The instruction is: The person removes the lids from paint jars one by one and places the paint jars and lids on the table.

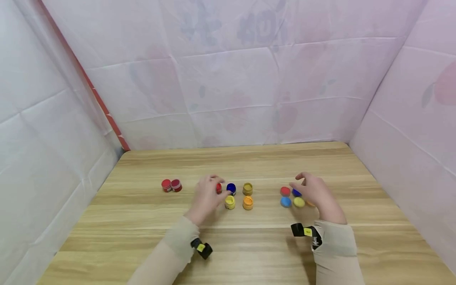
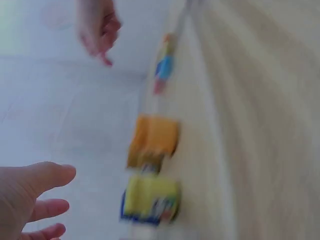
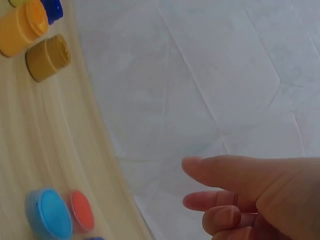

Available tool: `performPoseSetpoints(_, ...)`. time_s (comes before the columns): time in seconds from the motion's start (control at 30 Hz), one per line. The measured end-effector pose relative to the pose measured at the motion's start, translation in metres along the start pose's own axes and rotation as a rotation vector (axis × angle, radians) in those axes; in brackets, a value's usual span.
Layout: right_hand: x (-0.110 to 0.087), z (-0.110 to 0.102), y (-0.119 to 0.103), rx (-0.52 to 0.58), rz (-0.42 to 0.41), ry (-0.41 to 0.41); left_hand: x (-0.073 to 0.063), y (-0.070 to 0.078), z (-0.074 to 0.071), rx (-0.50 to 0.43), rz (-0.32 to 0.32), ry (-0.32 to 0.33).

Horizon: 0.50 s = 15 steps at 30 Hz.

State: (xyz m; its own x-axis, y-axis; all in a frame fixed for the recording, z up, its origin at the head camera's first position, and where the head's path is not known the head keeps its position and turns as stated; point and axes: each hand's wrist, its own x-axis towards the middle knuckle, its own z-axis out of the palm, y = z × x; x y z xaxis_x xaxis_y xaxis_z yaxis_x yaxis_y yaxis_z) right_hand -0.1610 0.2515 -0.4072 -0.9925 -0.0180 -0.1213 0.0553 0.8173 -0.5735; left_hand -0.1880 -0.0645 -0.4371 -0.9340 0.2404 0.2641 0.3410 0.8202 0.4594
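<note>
My left hand (image 1: 208,198) hovers beside a small red paint jar (image 1: 219,188), which it partly covers in the head view. Its thumb (image 2: 55,175) and fingers are apart, holding nothing. Next to it stand uncapped paint jars: dark blue (image 1: 231,189), yellow (image 1: 230,202), ochre (image 1: 247,189) and orange (image 1: 247,203). Above a group of round lids is my right hand (image 1: 317,194), with a gap between thumb and index finger and nothing held. The lids are red (image 1: 285,191), dark blue (image 1: 296,192), light blue (image 1: 285,202) and yellow (image 1: 299,202); an orange one is mostly hidden beneath the hand.
Two jars, one red (image 1: 166,185) and one dark red (image 1: 176,185), stand side by side at the left. All of it rests on a wooden table (image 1: 256,245). White sheets (image 1: 228,99) hang behind the table and along both sides.
</note>
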Motion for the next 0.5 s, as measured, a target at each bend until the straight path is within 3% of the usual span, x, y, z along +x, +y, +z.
performPoseSetpoints(0.1,0.000,-0.001,-0.004,0.001,-0.036,0.018,-0.001,-0.029,-0.025,-0.077,-0.119,0.105)
performPoseSetpoints(0.2,-0.001,-0.001,-0.008,0.018,-0.058,0.015,-0.004,-0.064,-0.047,-0.085,-0.256,0.150)
performPoseSetpoints(0.37,-0.003,-0.002,-0.013,0.049,-0.075,0.021,-0.009,-0.116,-0.065,-0.036,-0.454,0.052)
performPoseSetpoints(0.5,-0.004,0.000,-0.016,0.047,-0.122,0.042,-0.011,-0.138,-0.066,0.025,-0.535,-0.034)
